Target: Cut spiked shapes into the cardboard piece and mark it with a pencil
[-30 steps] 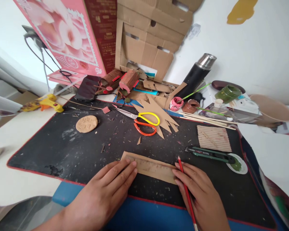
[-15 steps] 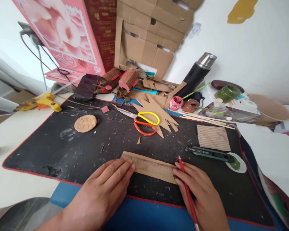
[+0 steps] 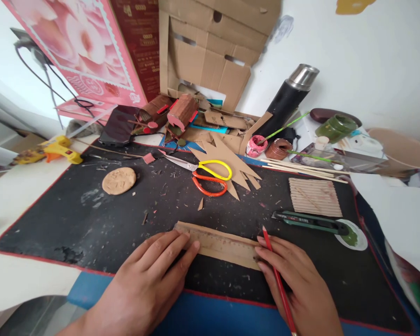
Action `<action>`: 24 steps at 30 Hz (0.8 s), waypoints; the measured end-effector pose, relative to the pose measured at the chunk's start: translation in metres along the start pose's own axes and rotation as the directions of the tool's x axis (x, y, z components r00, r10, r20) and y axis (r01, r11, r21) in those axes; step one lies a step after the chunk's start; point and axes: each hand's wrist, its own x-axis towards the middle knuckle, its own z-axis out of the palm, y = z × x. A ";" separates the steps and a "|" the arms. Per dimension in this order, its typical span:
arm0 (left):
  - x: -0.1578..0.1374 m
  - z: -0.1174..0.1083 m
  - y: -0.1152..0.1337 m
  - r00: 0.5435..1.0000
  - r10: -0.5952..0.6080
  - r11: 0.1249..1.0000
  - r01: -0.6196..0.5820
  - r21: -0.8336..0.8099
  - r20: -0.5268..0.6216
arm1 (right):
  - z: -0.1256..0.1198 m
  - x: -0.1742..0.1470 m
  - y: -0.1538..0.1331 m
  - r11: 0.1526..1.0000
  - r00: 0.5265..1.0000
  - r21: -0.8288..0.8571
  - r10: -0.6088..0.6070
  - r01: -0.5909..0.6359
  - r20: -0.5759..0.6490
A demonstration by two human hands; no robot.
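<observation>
A clear ruler point(image 3: 217, 240) lies lengthwise over a brown cardboard strip point(image 3: 224, 256) near the mat's front edge. My left hand point(image 3: 154, 275) presses its fingertips on the left end of both, fingers close together, the thumb edging along the ruler. At the right end, my right hand point(image 3: 297, 275) touches the ruler with its fingertips. A red pencil point(image 3: 278, 280) sits in that same hand, its point up and away from the strip. Beyond the strip are scissors point(image 3: 210, 177) with one yellow and one orange handle. A green utility knife point(image 3: 310, 221) lies right of my right hand.
The black mat point(image 3: 84, 224) carries a round clay disc point(image 3: 119, 181), spiky cut cardboard point(image 3: 227, 161), corrugated card point(image 3: 315, 197) and scraps. Behind stand paint jars point(image 3: 256, 145), thin sticks point(image 3: 304, 170) and a black flask point(image 3: 287, 102). A yellow glue gun point(image 3: 63, 149) lies left.
The view has shifted slightly. My left thumb or forefinger has spread a little away from the other fingers along the ruler. Both hands stay at the ruler's ends, the pencil still in my right.
</observation>
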 end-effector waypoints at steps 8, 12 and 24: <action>0.000 -0.003 0.002 1.000 -0.022 1.000 0.022 -0.010 -0.007 | -0.002 0.002 0.001 1.000 1.000 -0.026 0.005 -0.005 0.005; -0.001 -0.002 0.001 1.000 -0.026 0.999 0.026 -0.020 0.013 | -0.001 0.000 0.003 1.000 1.000 -0.021 0.018 -0.018 0.007; -0.002 -0.001 0.001 1.000 -0.009 1.000 0.009 -0.002 0.010 | -0.001 0.001 0.004 0.999 0.999 -0.012 0.032 -0.032 0.011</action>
